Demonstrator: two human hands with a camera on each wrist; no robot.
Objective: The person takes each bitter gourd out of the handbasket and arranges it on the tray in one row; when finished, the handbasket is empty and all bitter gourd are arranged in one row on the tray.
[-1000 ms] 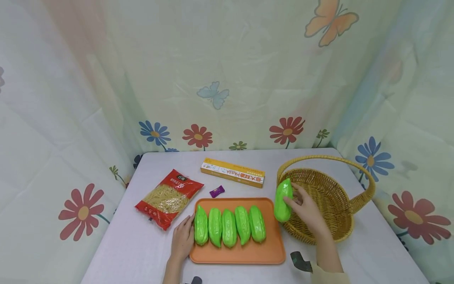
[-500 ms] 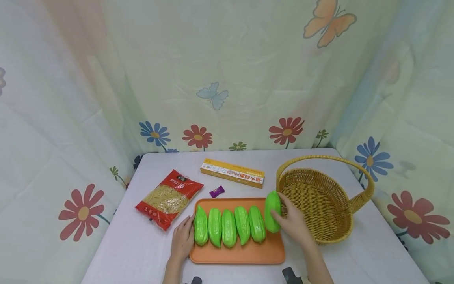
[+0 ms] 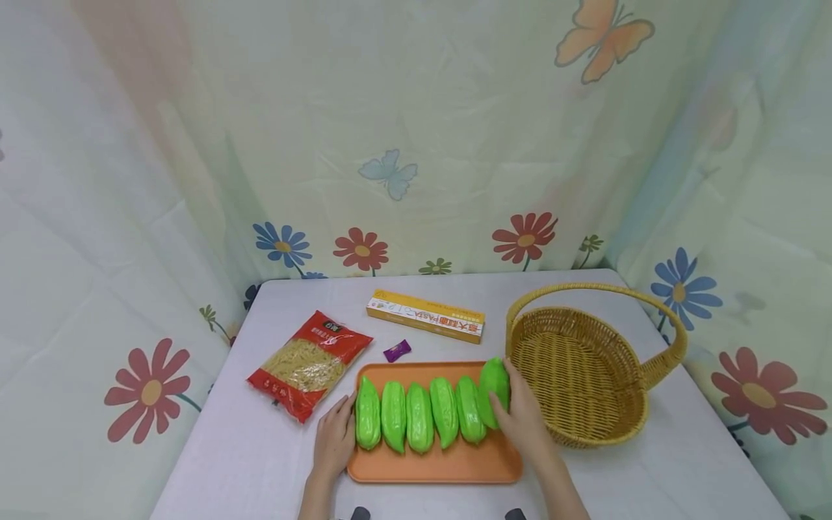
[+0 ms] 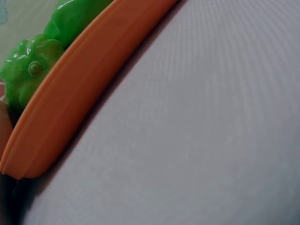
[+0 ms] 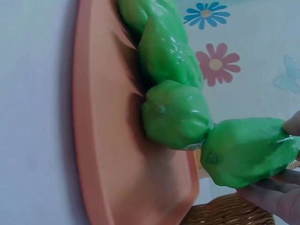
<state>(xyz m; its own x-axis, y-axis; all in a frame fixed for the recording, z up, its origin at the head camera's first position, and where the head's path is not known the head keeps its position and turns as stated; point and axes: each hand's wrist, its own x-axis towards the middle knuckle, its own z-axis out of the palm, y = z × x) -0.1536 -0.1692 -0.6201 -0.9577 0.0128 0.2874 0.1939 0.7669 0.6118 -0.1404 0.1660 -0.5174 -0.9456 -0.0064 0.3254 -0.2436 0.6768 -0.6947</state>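
My right hand [image 3: 520, 415] grips a bright green, ridged bitter gourd [image 3: 494, 393] between thumb and fingers, over the right part of the orange tray [image 3: 448, 471]. In the right wrist view, the held gourd [image 5: 248, 152] is tilted, its blunt end right at the nearest gourd [image 5: 176, 115] of the row. Several more gourds [image 3: 419, 419] lie side by side in the tray, lengthwise away from me. My left hand [image 3: 334, 437] rests at the tray's left rim, fingers extended along it. The left wrist view shows the tray's side wall [image 4: 70, 98] and gourd ends [image 4: 33, 70] above it.
A wicker basket [image 3: 578, 375] with a tall handle stands to the right of the tray. Behind the tray lie a small purple-wrapped candy [image 3: 397, 351] and a yellow-and-white pasta box [image 3: 425, 316]. A red bag of pasta [image 3: 310, 365] lies at the left.
My right hand has carried the gourd left from the basket's rim to over the tray, beside the row's right end. The left hand has stayed at the tray's left rim.
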